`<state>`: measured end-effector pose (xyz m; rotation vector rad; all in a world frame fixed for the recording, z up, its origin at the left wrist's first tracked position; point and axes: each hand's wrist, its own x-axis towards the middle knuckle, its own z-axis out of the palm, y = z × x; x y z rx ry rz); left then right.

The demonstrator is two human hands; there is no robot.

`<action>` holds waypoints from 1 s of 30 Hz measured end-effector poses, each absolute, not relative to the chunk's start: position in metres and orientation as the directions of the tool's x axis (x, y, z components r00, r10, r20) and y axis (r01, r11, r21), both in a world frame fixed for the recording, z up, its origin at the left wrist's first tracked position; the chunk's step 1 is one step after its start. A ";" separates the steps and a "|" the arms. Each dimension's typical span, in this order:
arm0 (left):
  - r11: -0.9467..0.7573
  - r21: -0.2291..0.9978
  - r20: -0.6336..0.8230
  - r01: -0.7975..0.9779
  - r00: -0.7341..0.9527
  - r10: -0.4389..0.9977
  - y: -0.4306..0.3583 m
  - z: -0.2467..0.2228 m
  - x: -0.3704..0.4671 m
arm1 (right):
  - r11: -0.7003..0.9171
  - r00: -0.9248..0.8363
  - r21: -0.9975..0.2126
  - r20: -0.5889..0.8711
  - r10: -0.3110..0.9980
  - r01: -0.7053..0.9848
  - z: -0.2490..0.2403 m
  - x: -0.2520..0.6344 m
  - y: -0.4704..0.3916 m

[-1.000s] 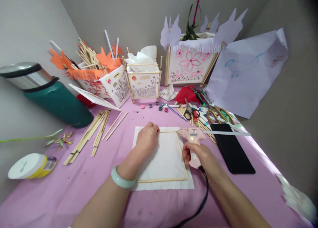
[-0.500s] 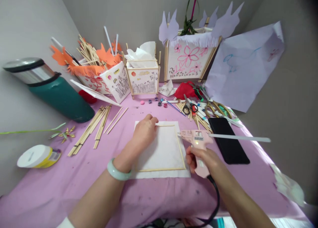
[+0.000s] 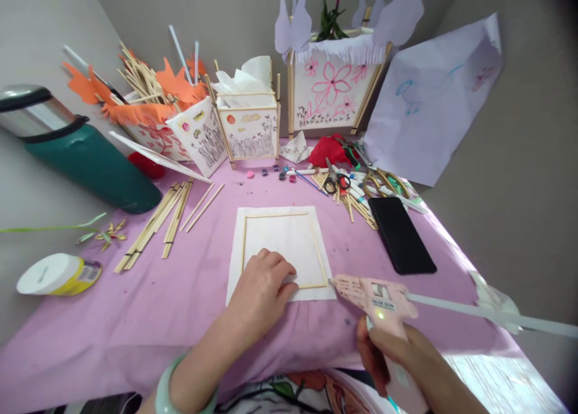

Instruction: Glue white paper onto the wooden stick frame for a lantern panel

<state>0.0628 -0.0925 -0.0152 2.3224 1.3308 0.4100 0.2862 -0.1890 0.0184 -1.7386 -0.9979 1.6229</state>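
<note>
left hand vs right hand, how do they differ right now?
The left hand lies palm-down on the white paper sheet, at the near edge of the stick frame; the right hand is off the table edge, gripping the pink glue gun. The left hand holds nothing; the right hand is closed on the gun's handle. Both are bare.

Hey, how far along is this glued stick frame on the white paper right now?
Done, by the look of it: four thin sticks form a closed square frame on the white paper sheet. In hand: the left hand presses the paper at the frame's near edge, and the right hand holds the pink glue gun, nozzle near the near right corner. Left: paper margin juts past the frame untrimmed, and loose sticks lie unused.
</note>
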 end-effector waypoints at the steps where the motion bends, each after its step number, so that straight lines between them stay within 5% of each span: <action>1: -0.442 0.510 0.043 0.737 0.492 0.870 -0.094 -0.017 0.063 | -0.568 -0.004 -0.809 -0.575 0.818 0.155 0.018 0.287 -0.191; 30: -0.413 0.593 0.121 0.691 0.431 0.894 -0.103 -0.034 0.064 | -0.625 -0.023 -0.767 -0.635 0.773 0.145 0.019 0.275 -0.189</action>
